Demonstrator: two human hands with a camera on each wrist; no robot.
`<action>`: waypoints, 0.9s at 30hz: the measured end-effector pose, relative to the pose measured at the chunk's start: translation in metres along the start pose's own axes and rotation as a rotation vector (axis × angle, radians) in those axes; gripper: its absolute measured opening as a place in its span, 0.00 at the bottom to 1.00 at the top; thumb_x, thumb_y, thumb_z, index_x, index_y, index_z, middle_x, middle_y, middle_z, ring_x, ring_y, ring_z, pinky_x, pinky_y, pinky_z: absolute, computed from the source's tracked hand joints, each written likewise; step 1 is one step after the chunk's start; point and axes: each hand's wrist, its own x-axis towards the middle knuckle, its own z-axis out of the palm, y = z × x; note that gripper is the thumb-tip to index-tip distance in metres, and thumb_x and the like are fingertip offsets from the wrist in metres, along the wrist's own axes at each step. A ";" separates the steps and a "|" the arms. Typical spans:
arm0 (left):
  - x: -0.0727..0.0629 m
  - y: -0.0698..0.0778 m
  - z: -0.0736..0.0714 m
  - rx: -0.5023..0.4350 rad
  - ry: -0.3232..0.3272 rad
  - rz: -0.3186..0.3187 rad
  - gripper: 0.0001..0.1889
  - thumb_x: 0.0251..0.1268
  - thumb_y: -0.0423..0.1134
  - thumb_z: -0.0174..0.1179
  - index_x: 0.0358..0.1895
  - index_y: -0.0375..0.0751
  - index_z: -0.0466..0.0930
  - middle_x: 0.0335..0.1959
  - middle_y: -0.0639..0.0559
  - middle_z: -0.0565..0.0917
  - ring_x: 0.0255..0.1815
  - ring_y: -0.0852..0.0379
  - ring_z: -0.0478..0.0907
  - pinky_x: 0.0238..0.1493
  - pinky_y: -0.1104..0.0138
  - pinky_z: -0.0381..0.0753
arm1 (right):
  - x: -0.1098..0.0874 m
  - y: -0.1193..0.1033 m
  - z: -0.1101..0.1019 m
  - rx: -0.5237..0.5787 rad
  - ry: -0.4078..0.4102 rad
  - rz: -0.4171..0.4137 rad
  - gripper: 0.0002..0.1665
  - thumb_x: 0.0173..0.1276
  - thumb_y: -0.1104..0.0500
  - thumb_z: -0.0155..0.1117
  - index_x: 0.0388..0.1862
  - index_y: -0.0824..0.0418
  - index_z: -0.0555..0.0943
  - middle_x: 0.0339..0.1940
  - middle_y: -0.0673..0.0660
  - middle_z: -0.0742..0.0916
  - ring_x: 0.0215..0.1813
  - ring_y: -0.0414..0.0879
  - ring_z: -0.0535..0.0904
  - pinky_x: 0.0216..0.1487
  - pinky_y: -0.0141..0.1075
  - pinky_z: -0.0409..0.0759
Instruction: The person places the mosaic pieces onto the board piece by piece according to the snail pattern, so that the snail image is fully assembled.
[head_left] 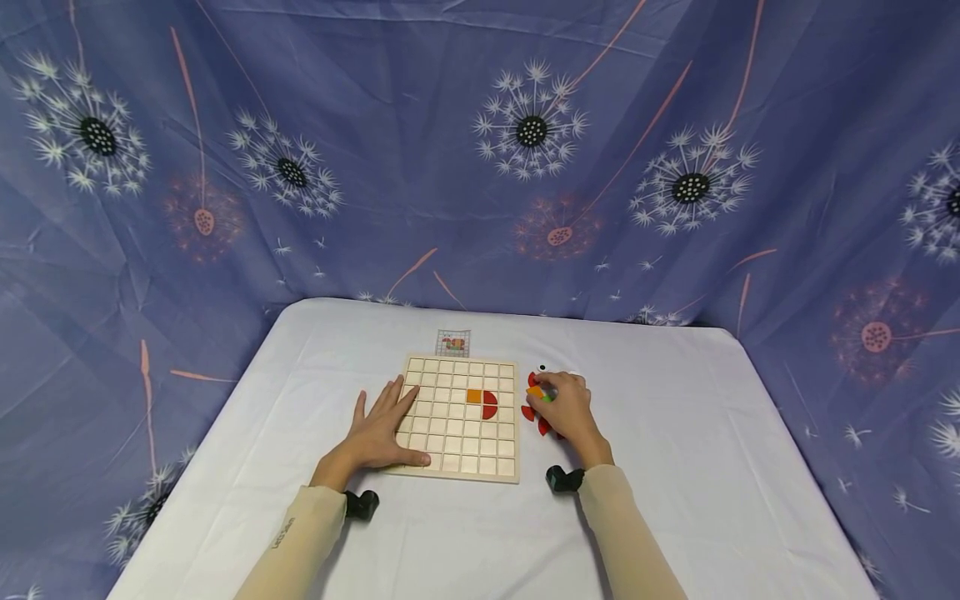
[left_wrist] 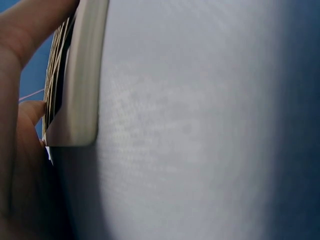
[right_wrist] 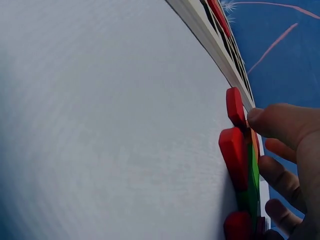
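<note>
A wooden grid board [head_left: 462,433] lies on the table. An orange square [head_left: 474,396] and two red quarter-round pieces [head_left: 490,412] sit in its cells. My left hand [head_left: 378,433] rests with spread fingers on the board's left side, thumb near the front edge. To the right of the board, my right hand [head_left: 572,408] pinches an orange block [head_left: 534,391] between thumb and forefinger, low among loose pieces. Red pieces [right_wrist: 234,155] and a green piece [right_wrist: 253,172] lie under and beside that hand, which partly hides them.
A small card with a coloured grid picture [head_left: 453,342] lies behind the board. A white round piece with a black dot [head_left: 542,367] is beyond the right hand. White cloth [head_left: 675,467] covers the table, and a blue patterned curtain [head_left: 420,167] hangs around it.
</note>
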 end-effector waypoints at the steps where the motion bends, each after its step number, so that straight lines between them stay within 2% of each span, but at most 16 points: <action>1: 0.000 0.000 0.000 0.001 -0.002 -0.002 0.69 0.41 0.75 0.73 0.85 0.46 0.49 0.86 0.38 0.40 0.86 0.37 0.38 0.78 0.32 0.25 | 0.000 -0.001 0.000 -0.001 0.000 0.003 0.25 0.64 0.51 0.77 0.58 0.59 0.86 0.51 0.60 0.88 0.69 0.67 0.69 0.69 0.69 0.60; 5: 0.000 -0.001 0.001 0.000 -0.001 -0.004 0.70 0.40 0.76 0.73 0.85 0.47 0.48 0.86 0.39 0.39 0.86 0.36 0.38 0.78 0.33 0.24 | -0.001 -0.003 0.002 0.008 -0.011 0.009 0.24 0.64 0.53 0.76 0.57 0.60 0.86 0.48 0.59 0.88 0.69 0.66 0.68 0.68 0.66 0.59; 9: 0.001 -0.002 0.001 0.002 -0.005 -0.010 0.70 0.40 0.76 0.73 0.85 0.49 0.47 0.87 0.41 0.38 0.87 0.38 0.37 0.79 0.35 0.23 | -0.002 -0.005 0.003 0.020 -0.014 0.010 0.24 0.64 0.55 0.75 0.58 0.60 0.86 0.52 0.60 0.88 0.70 0.66 0.67 0.69 0.64 0.58; 16: 0.001 -0.002 0.002 -0.009 0.013 0.004 0.70 0.39 0.76 0.73 0.85 0.47 0.49 0.86 0.39 0.40 0.86 0.36 0.39 0.78 0.33 0.25 | -0.003 -0.004 0.003 -0.022 -0.014 0.038 0.24 0.64 0.51 0.75 0.57 0.59 0.87 0.58 0.62 0.87 0.71 0.67 0.66 0.69 0.64 0.58; 23: 0.000 -0.001 0.001 0.004 0.005 0.002 0.71 0.39 0.77 0.73 0.85 0.47 0.48 0.86 0.39 0.39 0.86 0.37 0.39 0.78 0.33 0.25 | -0.003 -0.006 0.005 0.001 0.009 0.029 0.22 0.63 0.54 0.76 0.54 0.61 0.88 0.54 0.62 0.88 0.70 0.65 0.67 0.69 0.63 0.58; 27: 0.000 -0.002 0.002 0.006 0.001 -0.002 0.71 0.39 0.77 0.72 0.85 0.47 0.47 0.86 0.39 0.39 0.87 0.37 0.38 0.78 0.34 0.24 | -0.002 -0.010 0.010 0.009 0.013 0.006 0.21 0.64 0.55 0.74 0.54 0.61 0.88 0.56 0.62 0.88 0.68 0.64 0.69 0.69 0.62 0.60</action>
